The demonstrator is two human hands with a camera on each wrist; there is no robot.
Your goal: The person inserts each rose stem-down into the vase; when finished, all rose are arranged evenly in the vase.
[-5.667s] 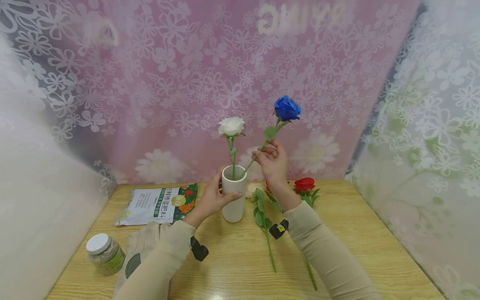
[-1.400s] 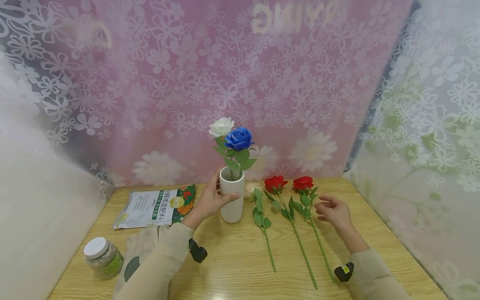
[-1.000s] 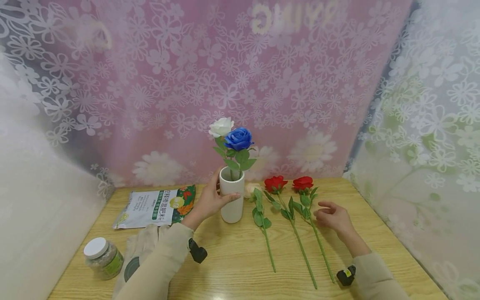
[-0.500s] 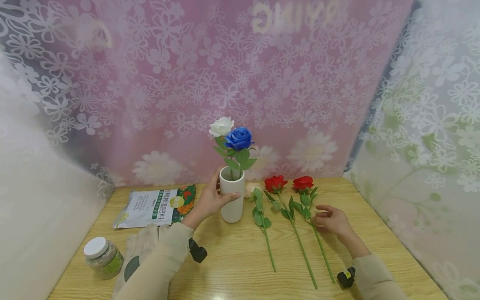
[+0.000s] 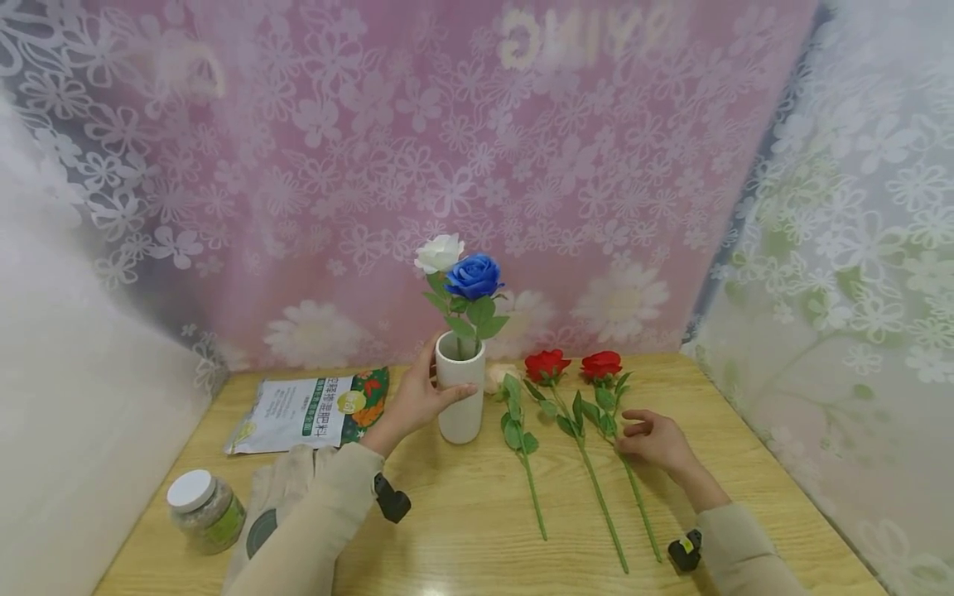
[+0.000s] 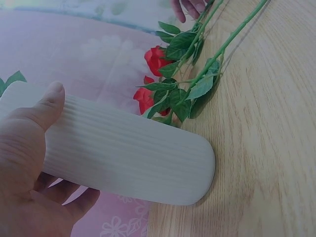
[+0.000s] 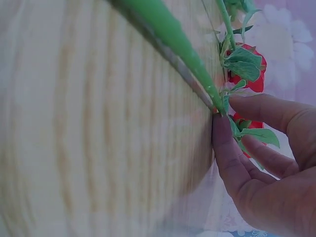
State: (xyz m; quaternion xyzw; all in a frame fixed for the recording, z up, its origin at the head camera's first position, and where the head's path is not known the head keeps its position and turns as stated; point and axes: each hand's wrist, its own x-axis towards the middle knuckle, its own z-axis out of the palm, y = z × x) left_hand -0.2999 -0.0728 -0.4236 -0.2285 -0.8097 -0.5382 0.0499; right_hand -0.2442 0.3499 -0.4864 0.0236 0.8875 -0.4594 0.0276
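Observation:
My left hand [image 5: 421, 401] grips a white ribbed vase [image 5: 462, 414], which stands upright on the table. Inside it are a white rose [image 5: 440, 252] and a blue rose [image 5: 474, 276]. The left wrist view shows the thumb across the vase's near side and the fingers curled beneath. Two red roses lie to the right, a nearer-middle one [image 5: 547, 364] and a rightmost one [image 5: 600, 364]. At the rightmost stem, my right hand [image 5: 659, 443] has its fingertips on either side; in the right wrist view one fingertip touches the green stem [image 7: 182, 49], with the thumb slightly apart.
A pale rose [image 5: 503, 378] lies just right of the vase. At the left are a fertilizer bag [image 5: 298, 414], a lidded jar [image 5: 209, 517] and beige gloves [image 5: 286, 476]. Patterned curtains [image 5: 477, 165] border the wooden table [image 5: 447, 530] at back and sides.
The blue rose went from my right hand into the vase beside the white one. My right hand then moved right and down, lately edging left to the rightmost stem. My left hand stays on the vase.

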